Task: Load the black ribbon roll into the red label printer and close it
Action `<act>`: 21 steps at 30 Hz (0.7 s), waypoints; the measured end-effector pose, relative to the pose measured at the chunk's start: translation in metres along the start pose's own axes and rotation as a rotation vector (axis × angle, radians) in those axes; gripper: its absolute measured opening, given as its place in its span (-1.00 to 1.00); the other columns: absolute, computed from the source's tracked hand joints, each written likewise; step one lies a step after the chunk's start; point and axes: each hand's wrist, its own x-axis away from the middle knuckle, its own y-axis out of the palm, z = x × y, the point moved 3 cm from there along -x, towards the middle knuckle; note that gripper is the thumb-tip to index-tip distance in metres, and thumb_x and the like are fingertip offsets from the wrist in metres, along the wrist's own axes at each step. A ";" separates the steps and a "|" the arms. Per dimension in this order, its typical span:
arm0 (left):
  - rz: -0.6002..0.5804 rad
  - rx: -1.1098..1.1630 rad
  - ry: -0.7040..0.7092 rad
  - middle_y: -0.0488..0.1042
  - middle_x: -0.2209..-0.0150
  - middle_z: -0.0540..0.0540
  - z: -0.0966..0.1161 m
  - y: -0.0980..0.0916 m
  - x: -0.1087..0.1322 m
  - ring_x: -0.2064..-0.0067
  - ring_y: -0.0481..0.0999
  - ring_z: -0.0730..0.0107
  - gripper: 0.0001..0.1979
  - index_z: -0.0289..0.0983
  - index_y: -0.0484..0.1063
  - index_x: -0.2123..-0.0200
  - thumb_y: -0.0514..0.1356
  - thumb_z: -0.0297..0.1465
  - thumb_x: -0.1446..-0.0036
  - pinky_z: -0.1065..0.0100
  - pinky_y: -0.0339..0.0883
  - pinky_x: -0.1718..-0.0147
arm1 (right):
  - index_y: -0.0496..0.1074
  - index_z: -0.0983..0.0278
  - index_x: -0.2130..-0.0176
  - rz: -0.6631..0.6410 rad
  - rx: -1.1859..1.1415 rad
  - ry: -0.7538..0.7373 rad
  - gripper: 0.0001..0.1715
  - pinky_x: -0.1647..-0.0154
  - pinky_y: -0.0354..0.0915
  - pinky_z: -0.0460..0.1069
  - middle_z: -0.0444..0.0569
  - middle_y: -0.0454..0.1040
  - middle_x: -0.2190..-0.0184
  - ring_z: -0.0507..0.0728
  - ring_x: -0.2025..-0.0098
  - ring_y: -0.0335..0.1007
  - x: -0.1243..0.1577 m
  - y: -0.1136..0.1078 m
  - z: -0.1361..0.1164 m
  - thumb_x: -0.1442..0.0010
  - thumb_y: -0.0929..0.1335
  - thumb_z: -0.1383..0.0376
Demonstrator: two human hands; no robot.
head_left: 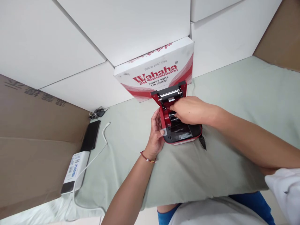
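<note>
A small red and black label printer point(181, 132) stands on the green cloth with its lid point(169, 93) raised, showing a roller inside the lid. My left hand point(156, 131) grips the printer's left side, thumb at the front corner near a small grey tab. My right hand point(189, 109) reaches into the open compartment from the right, its fingers curled close to a dark spool point(173, 116). What those fingertips pinch is hidden. A strip of black tape or film point(202, 142) sticks out at the printer's right front corner.
Behind the printer leans a white and red Wahaha carton point(154, 70) against white boxes point(131, 28). To the left lie keys point(98, 112), a black phone point(91, 135), a white power bank point(75, 170) and a white cable point(93, 158). Brown cardboard point(39, 150) walls the left side.
</note>
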 end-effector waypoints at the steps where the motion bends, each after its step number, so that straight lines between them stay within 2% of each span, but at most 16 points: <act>1: -0.001 0.001 -0.001 0.26 -0.57 -0.07 0.000 0.000 0.000 -0.63 0.17 -0.16 -0.08 0.15 0.33 -0.45 0.53 0.02 -0.05 -0.15 0.11 -0.59 | 0.66 0.24 -0.14 -0.007 -0.028 -0.031 -0.62 0.22 0.28 0.04 0.13 0.72 -0.06 0.27 0.02 0.64 0.004 -0.002 0.000 -0.43 0.36 0.37; 3: 0.002 0.005 -0.003 0.27 -0.56 -0.07 0.000 0.000 0.000 -0.62 0.19 -0.15 -0.08 0.14 0.34 -0.45 0.53 0.01 -0.05 -0.15 0.10 -0.59 | 0.68 0.21 -0.07 0.016 -0.109 -0.143 -0.66 0.20 0.28 0.02 0.05 0.73 0.00 0.21 0.09 0.62 0.014 -0.011 -0.003 -0.45 0.34 0.35; 5: 0.003 0.003 0.000 0.26 -0.57 -0.07 0.002 0.002 0.000 -0.63 0.17 -0.15 -0.08 0.14 0.34 -0.45 0.53 0.00 -0.06 -0.15 0.07 -0.61 | 0.70 0.20 -0.02 0.127 -0.183 -0.207 -0.62 0.15 0.31 0.02 -0.02 0.73 0.06 0.18 0.11 0.59 0.026 -0.025 -0.004 -0.49 0.28 0.35; 7: 0.000 -0.012 0.012 0.24 -0.59 -0.06 0.004 0.005 0.001 -0.63 0.15 -0.15 -0.10 0.13 0.34 -0.45 0.52 0.01 -0.07 -0.16 0.05 -0.62 | 0.68 0.20 -0.11 0.318 -0.209 -0.146 -0.53 0.04 0.35 0.05 -0.01 0.73 0.02 0.21 0.05 0.59 0.036 -0.040 -0.002 -0.54 0.22 0.34; 9: 0.000 -0.031 0.031 0.22 -0.60 -0.06 0.006 0.007 0.003 -0.64 0.15 -0.16 -0.14 0.13 0.34 -0.45 0.48 0.03 -0.12 -0.16 0.07 -0.61 | 0.58 0.21 -0.30 0.515 -0.168 -0.040 -0.47 -0.12 0.37 0.12 0.08 0.68 -0.14 0.30 -0.12 0.54 0.040 -0.048 0.002 -0.55 0.20 0.34; 11: 0.005 -0.045 0.051 0.21 -0.61 -0.06 0.007 0.009 0.004 -0.64 0.15 -0.15 -0.18 0.14 0.35 -0.45 0.46 0.04 -0.17 -0.17 0.09 -0.60 | 0.42 0.23 -0.46 0.618 -0.112 -0.006 -0.39 -0.25 0.34 0.23 0.16 0.60 -0.29 0.42 -0.31 0.40 0.037 -0.048 0.007 -0.53 0.24 0.31; 13: 0.010 -0.055 0.067 0.18 -0.62 -0.04 0.006 0.009 0.004 -0.66 0.10 -0.15 -0.17 0.18 0.32 -0.47 0.44 0.05 -0.18 -0.19 0.05 -0.62 | 0.35 0.29 -0.50 0.601 -0.081 -0.055 -0.34 -0.32 0.31 0.29 0.21 0.55 -0.33 0.46 -0.42 0.28 0.030 -0.042 0.012 -0.51 0.28 0.28; 16: 0.059 -0.116 0.137 0.10 -0.66 0.04 0.005 0.007 0.006 -0.73 -0.09 -0.10 -0.11 0.28 0.21 -0.52 0.44 0.07 -0.18 -0.18 -0.14 -0.67 | 0.47 0.37 -0.36 0.476 -0.057 -0.132 -0.46 -0.29 0.32 0.22 0.24 0.58 -0.27 0.43 -0.36 0.37 0.026 -0.035 0.016 -0.52 0.28 0.27; 19: 0.106 -0.197 0.240 -0.02 -0.70 0.14 0.005 0.007 0.009 -0.75 -0.26 -0.01 -0.11 0.35 0.15 -0.55 0.40 0.08 -0.24 -0.14 -0.33 -0.69 | 0.56 0.33 -0.22 0.384 -0.018 -0.092 -0.56 -0.01 0.33 0.13 0.18 0.67 -0.04 0.34 -0.07 0.55 0.036 -0.039 0.017 -0.53 0.26 0.27; 21: 0.107 -0.215 0.276 -0.05 -0.71 0.17 0.005 0.007 0.011 -0.76 -0.28 0.03 -0.17 0.35 0.14 -0.56 0.33 0.09 -0.31 -0.11 -0.32 -0.69 | 0.60 0.27 -0.12 0.305 0.021 -0.076 -0.60 0.18 0.24 0.08 0.08 0.69 0.15 0.25 0.18 0.54 0.046 -0.043 0.015 -0.53 0.24 0.26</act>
